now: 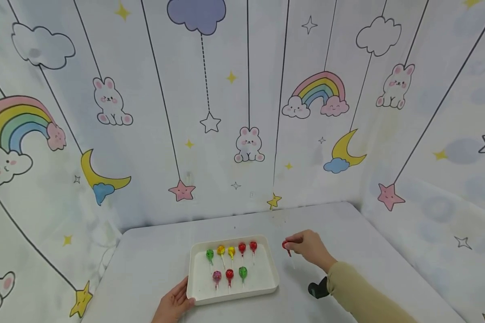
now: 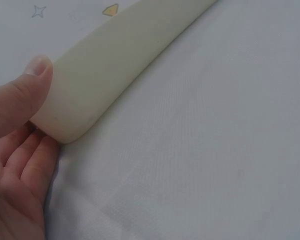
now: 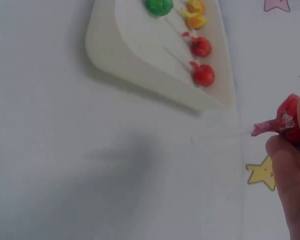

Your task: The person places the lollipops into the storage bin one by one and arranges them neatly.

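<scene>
A white rectangular tray (image 1: 232, 294) holds several wrapped lollipops in two rows. Green, orange, yellow and red ones lie in the back row; a purple-pink lollipop (image 1: 217, 277), a red one (image 1: 229, 275) and a green one (image 1: 243, 272) make up the front row. My left hand (image 1: 174, 301) grips the tray's near left corner, thumb at the rim and fingers against the underside. Right of the tray, my right hand (image 1: 309, 246) pinches a red lollipop (image 3: 289, 120) by its wrapped head, above the table. Its white stick points down and stays free of the fingers.
The tray stands on a table (image 1: 153, 255) covered in white cloth. Behind and on both sides hangs a pale backdrop (image 1: 222, 170) printed with rabbits, stars, clouds and rainbows. A black object (image 1: 318, 289) shows beside the right sleeve (image 1: 363, 291).
</scene>
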Demonstrator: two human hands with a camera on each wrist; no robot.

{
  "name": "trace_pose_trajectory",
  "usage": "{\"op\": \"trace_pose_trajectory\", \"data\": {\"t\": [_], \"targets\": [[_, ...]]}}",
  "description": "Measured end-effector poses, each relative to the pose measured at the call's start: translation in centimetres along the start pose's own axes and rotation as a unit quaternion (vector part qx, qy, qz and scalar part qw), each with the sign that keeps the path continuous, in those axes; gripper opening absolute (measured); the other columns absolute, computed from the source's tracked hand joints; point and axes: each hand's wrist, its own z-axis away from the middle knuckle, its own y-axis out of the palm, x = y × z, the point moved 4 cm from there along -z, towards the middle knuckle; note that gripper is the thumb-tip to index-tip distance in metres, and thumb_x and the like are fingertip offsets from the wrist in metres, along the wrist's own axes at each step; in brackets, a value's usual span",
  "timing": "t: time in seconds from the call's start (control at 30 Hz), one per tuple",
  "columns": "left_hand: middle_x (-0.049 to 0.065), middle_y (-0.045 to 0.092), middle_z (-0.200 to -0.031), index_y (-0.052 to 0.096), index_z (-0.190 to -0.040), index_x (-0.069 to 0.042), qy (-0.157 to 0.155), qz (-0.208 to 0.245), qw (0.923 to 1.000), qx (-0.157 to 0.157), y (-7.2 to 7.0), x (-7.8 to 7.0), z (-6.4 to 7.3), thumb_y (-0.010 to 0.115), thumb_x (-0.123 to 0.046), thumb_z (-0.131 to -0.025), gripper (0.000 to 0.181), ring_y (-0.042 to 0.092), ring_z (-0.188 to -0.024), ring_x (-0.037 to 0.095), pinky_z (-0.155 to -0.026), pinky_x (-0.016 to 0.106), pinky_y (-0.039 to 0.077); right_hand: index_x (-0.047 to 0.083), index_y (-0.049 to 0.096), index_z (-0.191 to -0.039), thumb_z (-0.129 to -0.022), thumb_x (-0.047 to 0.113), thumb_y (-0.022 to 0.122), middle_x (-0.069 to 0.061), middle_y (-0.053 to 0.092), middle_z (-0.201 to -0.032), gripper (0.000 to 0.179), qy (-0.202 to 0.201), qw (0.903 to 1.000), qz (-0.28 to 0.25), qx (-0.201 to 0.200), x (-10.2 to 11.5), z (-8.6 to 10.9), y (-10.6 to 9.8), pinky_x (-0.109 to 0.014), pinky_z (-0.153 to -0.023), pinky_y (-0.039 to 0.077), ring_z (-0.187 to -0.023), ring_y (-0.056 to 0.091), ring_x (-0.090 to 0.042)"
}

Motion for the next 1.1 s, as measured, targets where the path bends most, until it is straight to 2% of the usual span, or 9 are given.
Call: {"op": "trace_pose_trajectory", "data": {"t": [0.17,0.33,0.47,0.7,0.87,1.1], "targets": [[0.039,0.019,-0.159,0.017,-0.155,0.019,0.007,0.006,0.9999,0.005,0.0,0.0,-0.1,0.073,-0.012,-0.096,0.087,0.022,-0.149,0.048,-0.104,0.019,0.053,0.006,0.08,-0.103,-0.089,0.022,0.081,-0.002,0.078,-0.09,0.022,0.035,0.9978,-0.051,-0.022,-0.1,-0.8,1.8,-0.036,-0.075,0.065,-0.085,0.073,-0.024],[0.039,0.02,-0.159,0.019,-0.155,0.019,0.001,0.0,1.0,-0.003,0.0,-0.1,-0.1,0.075,-0.012,-0.094,0.088,0.024,-0.149,0.048,-0.104,0.02,0.054,0.006,0.08,-0.101,-0.091,0.025,0.08,-0.001,0.078,-0.088,0.022,0.048,0.9957,-0.076,-0.024,0.2,-1.2,4.0,-0.032,-0.074,0.064,-0.079,0.069,-0.018],[0.039,0.021,-0.158,0.02,-0.154,0.019,-0.006,-0.01,0.9999,-0.012,0.0,-0.2,0.0,0.076,-0.012,-0.093,0.089,0.026,-0.148,0.049,-0.103,0.022,0.055,0.007,0.081,-0.096,-0.09,0.025,0.08,0.0,0.077,-0.083,0.019,0.041,0.9965,-0.07,-0.021,0.6,-1.3,5.8,-0.028,-0.068,0.06,-0.073,0.065,-0.013],[0.039,0.021,-0.158,0.019,-0.154,0.019,-0.012,-0.009,0.9998,-0.01,0.1,-0.1,-0.1,0.076,-0.012,-0.093,0.089,0.026,-0.148,0.049,-0.103,0.022,0.055,0.006,0.08,-0.088,-0.089,0.022,0.081,-0.002,0.075,-0.076,0.016,0.036,0.9975,-0.06,-0.01,1.2,-0.9,8.3,-0.024,-0.061,0.057,-0.067,0.061,-0.013],[0.038,0.022,-0.158,0.02,-0.154,0.018,-0.018,-0.001,0.9997,-0.016,0.1,-0.1,-0.1,0.076,-0.011,-0.093,0.089,0.025,-0.149,0.048,-0.103,0.02,0.055,0.008,0.079,-0.08,-0.087,0.021,0.083,0.002,0.069,-0.067,0.015,0.037,0.9989,-0.025,-0.011,1.5,-0.5,9.9,-0.022,-0.055,0.05,-0.062,0.057,-0.011],[0.037,0.022,-0.158,0.021,-0.154,0.018,-0.015,0.004,0.9997,-0.019,0.0,-0.1,-0.2,0.077,-0.011,-0.092,0.089,0.024,-0.149,0.047,-0.103,0.02,0.055,0.006,0.08,-0.077,-0.085,0.018,0.084,0.0,0.067,-0.064,0.015,0.036,0.9991,0.02,0.008,2.8,-0.2,11.5,-0.022,-0.055,0.046,-0.062,0.054,-0.014]]}}
